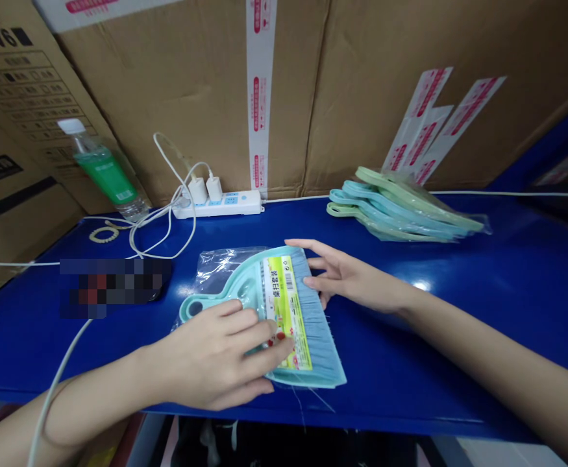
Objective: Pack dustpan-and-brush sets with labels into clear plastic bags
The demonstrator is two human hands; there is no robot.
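Observation:
A light-blue dustpan and brush set [249, 266] lies on the blue table, its handle ring pointing left. The brush's blue bristles [315, 331] fan out along the right side, and a yellow-green printed label [293, 305] covers the middle. My left hand [220, 353] rests over the lower part of the set, with spread fingers lying across the label and the thumb by the near rim. At the far right corner, my right hand [335, 275] grips the set, its index finger on the rim and its thumb against the bristles. Clear plastic wrap [225, 259] shows behind the dustpan.
More bagged green and blue dustpan sets [405, 207] are stacked at the back right. A white power strip [230, 204] with chargers and loose cables stands against the cardboard [191, 84]. Left are a green-labelled bottle [106, 172], a coiled band [103, 234] and a pixelated dark object [118, 285].

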